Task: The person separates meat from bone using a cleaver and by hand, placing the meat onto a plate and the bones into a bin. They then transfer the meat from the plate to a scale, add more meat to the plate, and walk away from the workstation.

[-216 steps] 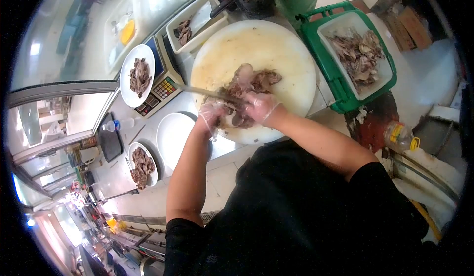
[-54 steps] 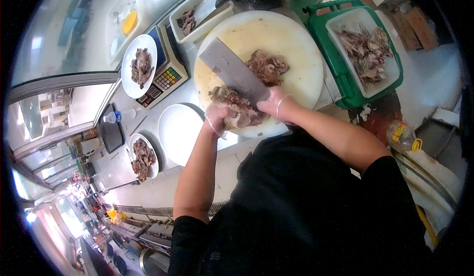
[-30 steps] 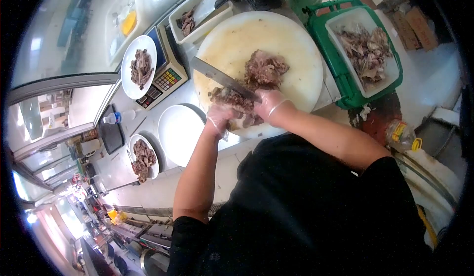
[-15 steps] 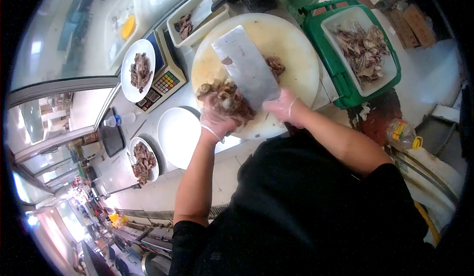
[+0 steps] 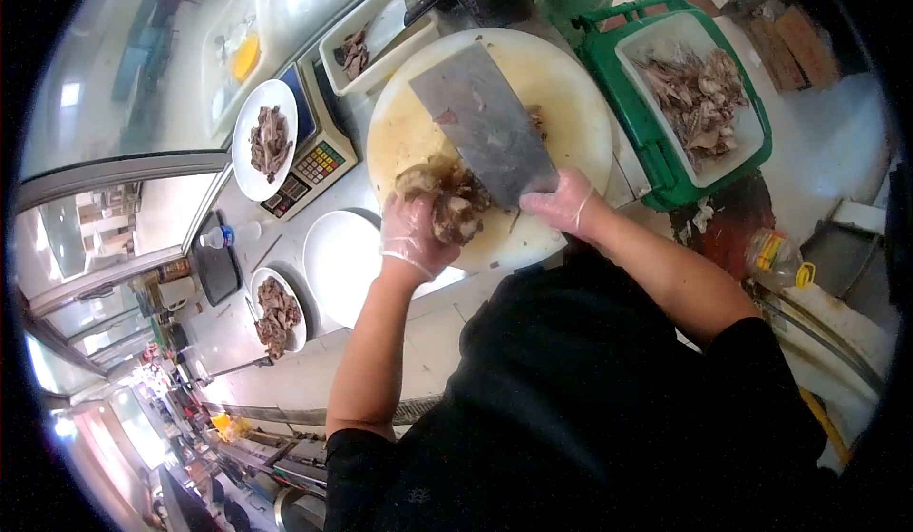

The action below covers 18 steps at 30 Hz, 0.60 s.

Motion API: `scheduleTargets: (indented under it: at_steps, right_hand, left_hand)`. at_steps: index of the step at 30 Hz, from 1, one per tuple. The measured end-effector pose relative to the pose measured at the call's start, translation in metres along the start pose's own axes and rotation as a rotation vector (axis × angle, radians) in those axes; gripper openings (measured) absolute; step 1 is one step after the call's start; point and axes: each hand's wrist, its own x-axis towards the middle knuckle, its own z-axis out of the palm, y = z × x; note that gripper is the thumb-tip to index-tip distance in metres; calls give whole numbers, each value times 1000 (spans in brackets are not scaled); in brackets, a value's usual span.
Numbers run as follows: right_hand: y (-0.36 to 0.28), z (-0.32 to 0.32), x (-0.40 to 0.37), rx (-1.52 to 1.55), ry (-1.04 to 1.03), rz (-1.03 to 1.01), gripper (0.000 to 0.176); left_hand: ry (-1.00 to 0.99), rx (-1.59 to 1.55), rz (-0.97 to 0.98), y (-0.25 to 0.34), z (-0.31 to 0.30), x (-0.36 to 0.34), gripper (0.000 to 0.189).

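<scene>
My left hand [image 5: 415, 235], in a clear plastic glove, grips a chunk of cooked meat on the bone [image 5: 456, 216] at the near left of a round, pale cutting board [image 5: 580, 85]. The fingers are wrapped round its near side. My right hand [image 5: 563, 203], gloved as well, is closed at the near end of a broad cleaver [image 5: 487, 118]; the handle is hidden by the hand. The blade lies flat-looking across the middle of the board, with its right edge beside the meat. A small piece of meat [image 5: 536, 119] shows partly behind the blade.
Right of the board stands a green bin [image 5: 609, 85] with a white tub [image 5: 751, 142] of bones and scraps. To the left are a scale [image 5: 323, 156] bearing a plate of meat, a white plate [image 5: 333, 266] and another meat plate [image 5: 297, 332]. A tray [image 5: 333, 71] holds another blade.
My left hand has shifted up over the meat and turned it. The cleaver has tilted, its face now darker, and my right hand has moved slightly right.
</scene>
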Motion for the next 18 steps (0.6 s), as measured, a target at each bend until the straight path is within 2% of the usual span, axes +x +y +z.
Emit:
scheduleTargets:
  at_steps: [2,3,4,6,8,9,10,11,12,14,16,18]
  right_hand:
    - [13,-5,6,-225,54,-296,36]
    - [12,-5,5,-229,45,-296,36]
    - [10,-6,3,-253,48,-296,37]
    - [-7,-9,-2,-286,44,-300,37]
    - [-22,-15,-6,-483,-8,-311,34]
    - [-29,-18,-5,-493,-14,-314,34]
    - [-35,-22,-3,-642,-31,-321,29]
    - [-42,-26,-2,-791,-49,-329,23]
    - [-50,-29,-1,-802,-58,-333,23]
    - [-65,-35,3,-1070,-97,-452,20]
    - [-74,-39,9,-1116,-136,-430,20]
    - [-86,-42,12,-1164,-176,-406,20]
  left_hand:
    - [-3,210,94,2,-14,9,64]
    - [-125,204,-36,11,-25,12,63]
    - [-121,204,-46,6,-22,9,63]
    - [-47,61,-88,-10,-5,-1,70]
    - [-34,2,-160,-12,11,-8,76]
    - [36,-14,-187,-9,16,-9,81]
    - [107,-30,-215,-6,19,-11,86]
    - [137,-129,-262,-3,21,-17,99]
    - [147,-133,-272,-3,26,-22,99]
    - [189,-260,-505,-2,37,-27,109]
    - [197,-296,-527,2,36,-31,113]
    - [116,-390,-610,3,35,-33,113]
